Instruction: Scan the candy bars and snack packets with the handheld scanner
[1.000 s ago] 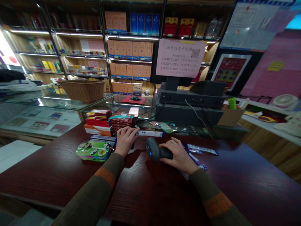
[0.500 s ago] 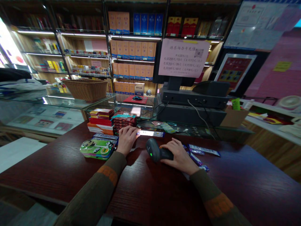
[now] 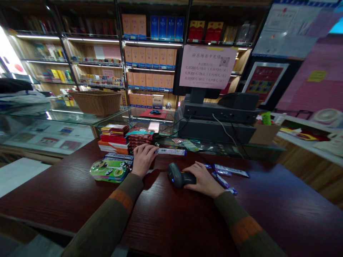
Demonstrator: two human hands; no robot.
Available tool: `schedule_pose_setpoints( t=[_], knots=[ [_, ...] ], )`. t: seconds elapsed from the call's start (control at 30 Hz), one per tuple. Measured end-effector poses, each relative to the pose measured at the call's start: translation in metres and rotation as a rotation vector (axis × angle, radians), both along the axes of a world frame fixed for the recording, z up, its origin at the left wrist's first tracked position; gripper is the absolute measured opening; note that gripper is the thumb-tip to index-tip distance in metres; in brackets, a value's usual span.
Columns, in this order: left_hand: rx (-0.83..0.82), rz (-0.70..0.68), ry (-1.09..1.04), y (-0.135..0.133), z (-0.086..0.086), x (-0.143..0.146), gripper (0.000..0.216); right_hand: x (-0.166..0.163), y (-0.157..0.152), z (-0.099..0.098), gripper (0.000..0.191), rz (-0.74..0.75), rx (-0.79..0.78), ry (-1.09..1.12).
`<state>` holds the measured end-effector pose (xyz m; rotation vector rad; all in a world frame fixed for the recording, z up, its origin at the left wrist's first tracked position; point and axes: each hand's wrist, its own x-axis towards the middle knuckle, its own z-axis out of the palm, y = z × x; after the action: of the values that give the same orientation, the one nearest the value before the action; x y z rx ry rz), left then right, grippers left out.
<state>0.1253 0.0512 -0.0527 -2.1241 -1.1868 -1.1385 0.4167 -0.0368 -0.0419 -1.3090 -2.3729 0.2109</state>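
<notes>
My right hand (image 3: 201, 178) is wrapped round the handle of a black barcode scanner (image 3: 175, 175), whose small light glows blue. Between the fingers of my left hand (image 3: 144, 159) is the near end of a slim white and purple packet (image 3: 171, 152), which points to the right. Left of that wrist lies a green panda-print pack (image 3: 109, 170), with more slim packets (image 3: 119, 156) behind it. Stacks of red and orange packets (image 3: 114, 138) and brown packets (image 3: 139, 137) stand just beyond my left hand. Several similar slim packets (image 3: 232, 170) lie scattered right of my right hand.
A dark wooden table (image 3: 166, 217) carries all this. Behind it stand a glass counter, a wicker basket (image 3: 96, 101) and a monitor with a pink paper sign (image 3: 207, 67) above a black cash drawer (image 3: 217, 130). Lit shelves of boxes line the back wall.
The scanner's light has turned from green to blue, and the bright glow on the slim packet is gone. The scanner's head has dipped slightly; both hands keep their holds.
</notes>
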Motion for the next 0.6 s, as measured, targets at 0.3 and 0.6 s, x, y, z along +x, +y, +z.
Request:
schedule_pose_setpoints(
  t=[0.3, 0.6],
  knots=[
    [0.02, -0.007, -0.002, 0.001, -0.001, 0.0, 0.028, 0.007, 0.003, 0.002, 0.052, -0.031, -0.047, 0.121],
    [0.036, -0.051, -0.003, 0.0, 0.0, 0.007, 0.027, 0.004, 0.039, -0.011, 0.041, -0.478, 0.071, 0.572]
  ],
)
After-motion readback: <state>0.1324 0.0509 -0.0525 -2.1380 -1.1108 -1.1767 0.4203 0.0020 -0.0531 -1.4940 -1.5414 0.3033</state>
